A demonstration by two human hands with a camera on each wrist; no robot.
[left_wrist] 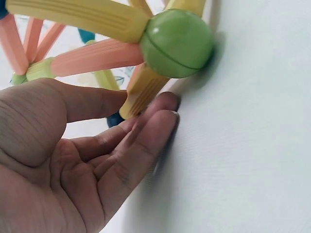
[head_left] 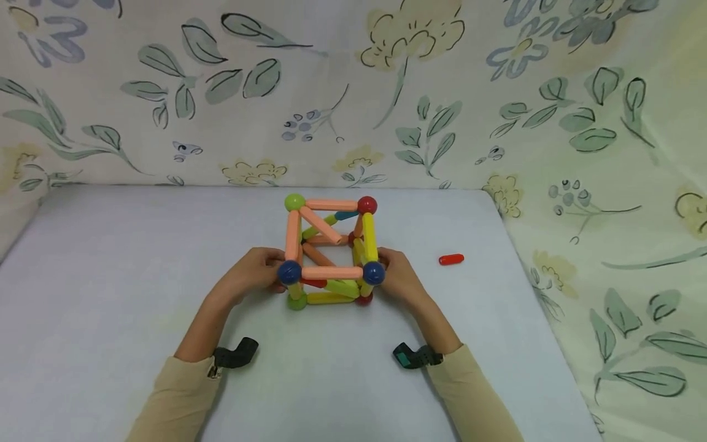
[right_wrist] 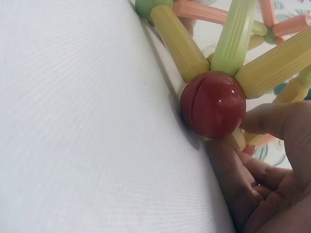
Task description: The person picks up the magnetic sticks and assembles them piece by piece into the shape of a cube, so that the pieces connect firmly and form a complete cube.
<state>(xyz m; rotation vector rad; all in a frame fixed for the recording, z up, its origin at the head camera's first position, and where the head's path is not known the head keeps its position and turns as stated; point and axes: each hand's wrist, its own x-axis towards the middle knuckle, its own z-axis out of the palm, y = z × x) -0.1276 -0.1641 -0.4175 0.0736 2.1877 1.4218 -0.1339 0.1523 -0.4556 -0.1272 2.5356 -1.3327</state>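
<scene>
A cube-shaped frame of magnetic building sticks and balls [head_left: 331, 274] stands on the white table. Its sticks are salmon, yellow, lime and teal; blue, red and green balls join the corners. At its left side is my left hand [head_left: 254, 270], with thumb and fingers around a low yellow stick [left_wrist: 146, 90] behind a green ball [left_wrist: 177, 43]. On the other side my right hand [head_left: 402, 279] pinches a low yellow stick [right_wrist: 236, 139] just behind a red ball [right_wrist: 214, 105]. A salmon stick [head_left: 322, 225] slants from the upper green ball, its other end free.
One loose red stick [head_left: 451, 259] lies on the table [head_left: 530, 368] to the right of the frame. Behind the table hangs a floral cloth [head_left: 342, 80], which also drapes along the right side. Each wrist carries a dark strapped device [head_left: 237, 354].
</scene>
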